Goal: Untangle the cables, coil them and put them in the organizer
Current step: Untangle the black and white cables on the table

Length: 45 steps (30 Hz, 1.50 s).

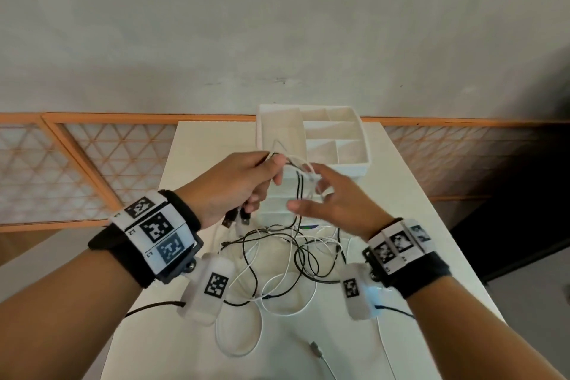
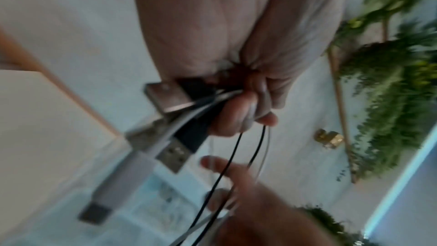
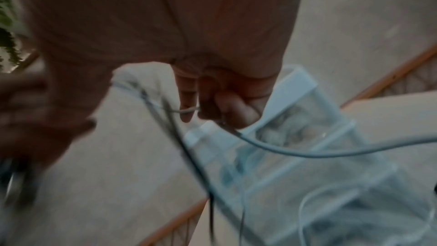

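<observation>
Your left hand [image 1: 234, 185] is raised above the white surface [image 1: 398, 194], its fingers curled tight around a bundle of black and white cables [image 1: 296, 244]. The left wrist view shows that grip close up: several USB plugs [image 2: 169, 98] stick out of the fist toward the camera, and two thin black strands and a pale one drop from the fingers [image 2: 234, 117].

Your right hand [image 1: 336, 203] sits just right of the left one, at about the same height. Its thumb points left and its fingers are loosely bent. In the right wrist view a white strand [image 3: 307, 151] runs between those fingers [image 3: 188, 98], which curl lightly onto it; the picture is blurred, so you cannot tell how firm the hold is.

Most of the cables are still a loose tangle on the surface, below and between your wrists, with black and white loops crossing each other. One white loop lies nearer to you, and a grey connector [image 1: 315, 253] rests alone near the front edge.

The white organizer [image 1: 354, 160] stands at the far side of the surface, just beyond your hands, its divided compartments open at the top. A stepped white part of it reaches toward the tangle.
</observation>
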Motion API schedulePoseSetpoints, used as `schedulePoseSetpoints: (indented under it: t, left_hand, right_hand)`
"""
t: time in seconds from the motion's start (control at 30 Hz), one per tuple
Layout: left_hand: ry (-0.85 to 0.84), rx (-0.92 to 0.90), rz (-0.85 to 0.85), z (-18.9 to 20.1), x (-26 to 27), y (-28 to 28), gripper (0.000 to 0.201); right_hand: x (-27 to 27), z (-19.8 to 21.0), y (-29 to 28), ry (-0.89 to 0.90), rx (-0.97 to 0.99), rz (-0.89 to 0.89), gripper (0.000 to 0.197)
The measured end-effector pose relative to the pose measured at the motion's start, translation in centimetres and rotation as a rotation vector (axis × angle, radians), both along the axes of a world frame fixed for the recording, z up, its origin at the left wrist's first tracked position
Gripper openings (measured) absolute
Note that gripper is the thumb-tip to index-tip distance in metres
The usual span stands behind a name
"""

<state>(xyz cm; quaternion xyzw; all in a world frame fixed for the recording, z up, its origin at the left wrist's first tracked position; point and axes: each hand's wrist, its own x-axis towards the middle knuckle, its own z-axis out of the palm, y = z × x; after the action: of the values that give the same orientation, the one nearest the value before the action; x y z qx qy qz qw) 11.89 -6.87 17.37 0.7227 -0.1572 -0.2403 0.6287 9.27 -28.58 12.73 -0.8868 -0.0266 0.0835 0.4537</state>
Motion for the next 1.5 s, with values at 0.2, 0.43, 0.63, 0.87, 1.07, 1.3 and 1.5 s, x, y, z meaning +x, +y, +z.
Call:
schedulePoseSetpoints:
  t: [0.2,0.43,0.63,0.87,1.07,1.3,1.5]
  left_hand:
    - [-0.139,-0.468,0.065,6.0,1.0,0.6,0.033]
    - [-0.103,0.053,0.394,-1.6,2.1,2.8,0.024]
    - [0.008,-0.098,0.273,-3.3,0.9,-1.6,0.040]
    - [-0.202,0.235,0.115,-4.1,0.8,-3.5,0.030]
    - [-0.151,0.717,0.149,-8.4,1.4,1.8,0.036]
    - [-0.205,1.056,0.162,-9.3,2.1,3.7,0.031]
    - [0.086,0.426,0.439,-4.7,2.7,4.0,0.025]
  right_hand:
    - [1.1,-6.3,-1.4,0.047,-0.362,-0.306,0.027]
    - [3.1,-0.1,-5.9,-0.180,-0.116,-0.554,0.044]
    - [1.0,5.8,-1.0,-0.242,0.039,-0.196,0.045]
    - [1.5,6.8,-2.8,-0.445,-0.035,-0.313,0.039]
    - [0.6,4.7,-7.2,-0.351,-0.173,-0.597,0.026]
    - [1.2,3.3,-6.5,-0.467,-0.227,-0.627,0.027]
    - [0.6,4.3,-5.7,-0.369,-0.224,-0.443,0.044]
